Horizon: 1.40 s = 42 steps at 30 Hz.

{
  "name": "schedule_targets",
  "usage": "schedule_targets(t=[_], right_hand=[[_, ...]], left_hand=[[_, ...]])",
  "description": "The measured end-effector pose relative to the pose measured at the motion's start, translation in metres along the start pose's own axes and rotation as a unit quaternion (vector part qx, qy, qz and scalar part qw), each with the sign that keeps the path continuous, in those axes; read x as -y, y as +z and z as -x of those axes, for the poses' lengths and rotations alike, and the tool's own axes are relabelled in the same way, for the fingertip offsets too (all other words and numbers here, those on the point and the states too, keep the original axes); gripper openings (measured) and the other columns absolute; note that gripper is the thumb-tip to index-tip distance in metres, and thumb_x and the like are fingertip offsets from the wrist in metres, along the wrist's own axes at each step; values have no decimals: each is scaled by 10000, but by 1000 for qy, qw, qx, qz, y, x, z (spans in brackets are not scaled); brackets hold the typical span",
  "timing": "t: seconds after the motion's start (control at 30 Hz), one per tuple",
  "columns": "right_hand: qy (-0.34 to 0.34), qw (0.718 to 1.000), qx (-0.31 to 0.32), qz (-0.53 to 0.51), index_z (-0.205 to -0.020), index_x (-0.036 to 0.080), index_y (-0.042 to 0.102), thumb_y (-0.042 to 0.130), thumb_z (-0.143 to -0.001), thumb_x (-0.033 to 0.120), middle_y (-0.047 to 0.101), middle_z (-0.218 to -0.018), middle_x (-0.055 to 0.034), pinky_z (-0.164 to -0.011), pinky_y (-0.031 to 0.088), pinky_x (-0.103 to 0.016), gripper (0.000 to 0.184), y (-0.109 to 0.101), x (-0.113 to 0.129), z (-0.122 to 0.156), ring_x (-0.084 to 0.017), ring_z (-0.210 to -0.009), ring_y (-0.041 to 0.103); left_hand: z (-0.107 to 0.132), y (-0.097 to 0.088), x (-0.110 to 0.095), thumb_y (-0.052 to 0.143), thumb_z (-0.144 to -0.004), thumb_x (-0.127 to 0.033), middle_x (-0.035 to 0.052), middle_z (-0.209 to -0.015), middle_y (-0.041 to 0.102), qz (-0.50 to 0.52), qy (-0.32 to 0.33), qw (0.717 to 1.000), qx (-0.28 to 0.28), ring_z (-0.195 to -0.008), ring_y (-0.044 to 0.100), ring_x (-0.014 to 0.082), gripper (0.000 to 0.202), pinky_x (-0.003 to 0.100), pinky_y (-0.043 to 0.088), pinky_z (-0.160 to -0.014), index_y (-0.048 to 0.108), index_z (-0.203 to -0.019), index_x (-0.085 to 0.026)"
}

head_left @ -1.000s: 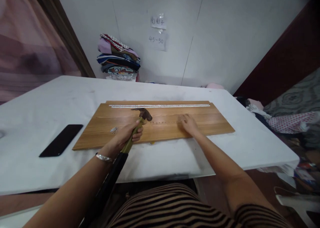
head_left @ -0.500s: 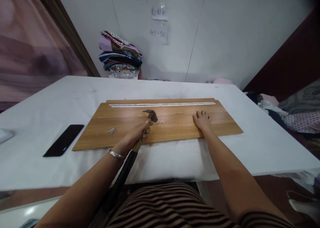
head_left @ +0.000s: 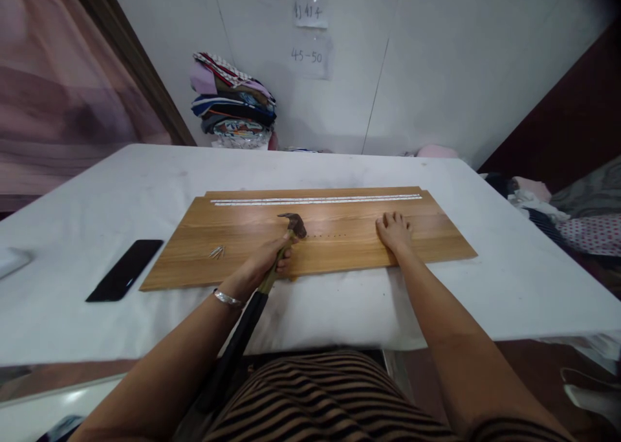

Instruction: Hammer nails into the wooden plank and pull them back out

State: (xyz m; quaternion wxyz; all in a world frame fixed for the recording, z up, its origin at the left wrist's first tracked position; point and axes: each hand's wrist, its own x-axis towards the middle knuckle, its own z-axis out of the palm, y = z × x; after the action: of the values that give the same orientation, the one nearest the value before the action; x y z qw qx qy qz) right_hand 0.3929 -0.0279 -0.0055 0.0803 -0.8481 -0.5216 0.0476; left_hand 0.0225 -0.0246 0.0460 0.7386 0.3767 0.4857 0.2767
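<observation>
My left hand (head_left: 268,258) is closed around the neck of a claw hammer (head_left: 295,225), just below its head. The hammer's head is over the middle of a wooden board (head_left: 339,254), and its black grip (head_left: 247,322) slants back toward my body. To the right of the head runs a row of small dark marks (head_left: 327,236). My right hand (head_left: 394,230) lies on the right part of the board, fingers spread, holding nothing. A few loose nails (head_left: 217,252) rest on the board's left part. Two white measuring strips (head_left: 315,201) lie along its far edge.
The board lies on a table with a white cover (head_left: 97,196). Left of it is a black phone-like slab (head_left: 125,270); a white object (head_left: 12,261) sits at the far left. Folded clothes (head_left: 235,105) are stacked beyond the table, below paper signs (head_left: 310,55) on the wall.
The view has tilted down and shifted slightly. Both hands, the hammer and the board keep nearly the same places relative to each other.
</observation>
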Motion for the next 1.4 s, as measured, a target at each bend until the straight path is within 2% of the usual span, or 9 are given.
schedule_targets(t=[0.33,0.83,1.17,1.4], right_hand=[[-2,1000,2,8,-1416,197,591,269,-1060,469,443,-1613,-180,-1185,265,-564,551,-1,0,1,-328,-1486,352],[-2,1000,-6,-4,-1421,177,594,309,-1056,464,440,-1624,-194,-1195,252,-556,545,-3,3,3,-355,-1501,353],[-8,1000,-8,-5,-1420,187,593,289,-1051,466,446,-1616,-188,-1182,258,-572,554,1,0,0,-348,-1486,355],[-9,1000,-7,3,-1445,185,577,281,-1052,475,436,-1624,-186,-1191,259,-564,571,1,1,2,-343,-1493,352]], left_hand=[[3,6,-4,663,-897,-491,-87,-627,432,2,-14,1000,-6,-391,317,37,365,162,232,-356,580,-1046,-168],[-1,6,-5,599,-955,-459,-86,-617,440,14,-26,999,-12,-379,318,33,323,152,239,-347,594,-1080,-162],[-7,3,-2,645,-927,-469,-87,-613,437,35,-22,999,-3,-373,328,36,332,148,235,-337,591,-1054,-168],[-3,5,-5,612,-960,-438,-84,-606,444,39,-33,999,-5,-374,332,38,300,146,253,-337,591,-1069,-159]])
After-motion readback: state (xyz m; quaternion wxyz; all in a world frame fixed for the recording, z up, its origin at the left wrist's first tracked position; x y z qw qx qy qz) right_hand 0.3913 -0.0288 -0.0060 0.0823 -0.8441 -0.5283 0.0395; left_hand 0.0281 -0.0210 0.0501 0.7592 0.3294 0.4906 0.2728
